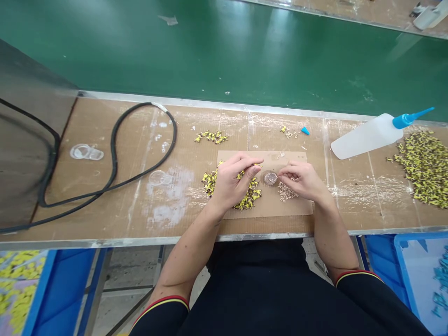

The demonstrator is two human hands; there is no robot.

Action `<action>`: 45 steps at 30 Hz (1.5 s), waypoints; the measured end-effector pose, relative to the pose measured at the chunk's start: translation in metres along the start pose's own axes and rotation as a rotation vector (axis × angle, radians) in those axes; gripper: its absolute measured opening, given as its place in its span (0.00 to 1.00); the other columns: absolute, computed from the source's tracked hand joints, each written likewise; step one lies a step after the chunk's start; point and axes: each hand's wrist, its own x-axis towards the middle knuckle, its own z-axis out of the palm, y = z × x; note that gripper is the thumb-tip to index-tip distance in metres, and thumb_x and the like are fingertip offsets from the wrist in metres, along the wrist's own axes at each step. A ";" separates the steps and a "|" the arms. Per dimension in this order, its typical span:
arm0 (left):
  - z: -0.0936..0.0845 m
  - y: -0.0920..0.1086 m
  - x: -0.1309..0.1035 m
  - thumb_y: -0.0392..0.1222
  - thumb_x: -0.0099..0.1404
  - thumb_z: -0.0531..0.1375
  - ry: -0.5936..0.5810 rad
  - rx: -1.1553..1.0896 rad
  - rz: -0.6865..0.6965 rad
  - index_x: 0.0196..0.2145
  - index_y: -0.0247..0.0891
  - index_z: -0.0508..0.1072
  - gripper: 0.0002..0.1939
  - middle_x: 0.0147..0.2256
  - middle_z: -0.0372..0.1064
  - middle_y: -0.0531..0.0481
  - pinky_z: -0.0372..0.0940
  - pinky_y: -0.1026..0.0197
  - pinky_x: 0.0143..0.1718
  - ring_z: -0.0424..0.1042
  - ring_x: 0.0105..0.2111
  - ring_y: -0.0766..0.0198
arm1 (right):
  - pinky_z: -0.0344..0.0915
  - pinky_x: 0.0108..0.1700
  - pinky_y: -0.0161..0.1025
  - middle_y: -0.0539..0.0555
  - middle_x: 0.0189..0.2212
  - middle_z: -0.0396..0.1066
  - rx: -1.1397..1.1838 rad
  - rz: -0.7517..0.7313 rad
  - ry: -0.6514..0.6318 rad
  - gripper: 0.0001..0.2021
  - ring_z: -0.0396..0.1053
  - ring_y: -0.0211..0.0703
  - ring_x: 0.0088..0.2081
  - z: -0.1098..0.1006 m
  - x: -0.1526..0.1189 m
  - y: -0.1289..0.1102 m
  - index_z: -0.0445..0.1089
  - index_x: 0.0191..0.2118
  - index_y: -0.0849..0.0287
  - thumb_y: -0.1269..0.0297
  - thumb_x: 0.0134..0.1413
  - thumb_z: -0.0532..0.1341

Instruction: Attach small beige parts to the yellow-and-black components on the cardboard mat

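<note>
My left hand (pixel 233 179) is closed in a pinch, with a bit of a small yellow piece (pixel 258 164) showing at the fingertips. Below and around this hand spreads a pile of small yellow and dark pieces (pixel 248 200), partly hidden by it. My right hand (pixel 303 179) is also pinched, its fingertips beside a small round clear cup (pixel 270 178); whatever they hold is too small to make out. Under the right hand lie tiny pale pieces (pixel 287 191). The cup and both piles rest on a cardboard sheet (pixel 269 210).
A white squeeze bottle with a blue nozzle (pixel 367 135) lies at right, near a large yellow heap (pixel 425 168). A blue cap (pixel 305 131) and a row of yellow pieces (pixel 212 136) lie farther back. A black cable (pixel 114 149) loops at left. Blue bins (pixel 399 261) stand below the table edge.
</note>
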 end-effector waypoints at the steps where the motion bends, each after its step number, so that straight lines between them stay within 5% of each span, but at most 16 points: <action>1: 0.000 0.000 0.000 0.41 0.73 0.61 -0.004 -0.001 0.003 0.44 0.37 0.81 0.09 0.31 0.76 0.49 0.68 0.65 0.33 0.74 0.30 0.67 | 0.62 0.34 0.37 0.51 0.28 0.74 -0.001 0.003 -0.001 0.06 0.67 0.38 0.28 0.000 0.000 0.000 0.78 0.34 0.58 0.69 0.61 0.63; 9: 0.000 -0.001 -0.002 0.37 0.72 0.61 -0.036 0.021 -0.004 0.49 0.38 0.80 0.10 0.35 0.79 0.49 0.70 0.65 0.36 0.77 0.33 0.67 | 0.59 0.31 0.36 0.49 0.25 0.68 0.040 -0.015 0.049 0.05 0.63 0.36 0.26 -0.001 0.001 -0.001 0.77 0.32 0.58 0.70 0.59 0.64; 21: 0.018 0.007 -0.013 0.34 0.74 0.57 -0.158 -0.023 0.044 0.51 0.39 0.76 0.12 0.37 0.81 0.49 0.72 0.64 0.40 0.80 0.36 0.66 | 0.58 0.29 0.38 0.46 0.23 0.64 0.395 -0.185 0.375 0.07 0.59 0.37 0.26 0.007 -0.004 -0.026 0.71 0.31 0.54 0.75 0.52 0.62; 29: 0.028 0.011 -0.018 0.34 0.74 0.57 -0.067 0.042 0.136 0.53 0.40 0.71 0.11 0.36 0.81 0.51 0.72 0.64 0.41 0.79 0.34 0.67 | 0.64 0.32 0.39 0.50 0.31 0.67 0.418 -0.192 0.412 0.06 0.64 0.39 0.30 0.018 -0.003 -0.029 0.69 0.32 0.54 0.74 0.52 0.61; 34: 0.030 0.010 -0.018 0.34 0.73 0.59 -0.022 0.073 0.155 0.43 0.40 0.72 0.03 0.32 0.79 0.54 0.70 0.64 0.39 0.77 0.31 0.68 | 0.67 0.36 0.43 0.53 0.38 0.71 0.445 -0.196 0.442 0.04 0.69 0.43 0.36 0.020 -0.005 -0.027 0.69 0.32 0.54 0.71 0.54 0.61; 45: 0.032 0.015 -0.018 0.34 0.73 0.59 -0.045 0.026 0.124 0.41 0.39 0.73 0.03 0.34 0.80 0.51 0.70 0.62 0.38 0.80 0.34 0.66 | 0.69 0.34 0.43 0.52 0.30 0.74 0.421 -0.140 0.410 0.05 0.72 0.44 0.33 0.023 -0.005 -0.031 0.68 0.32 0.53 0.71 0.55 0.60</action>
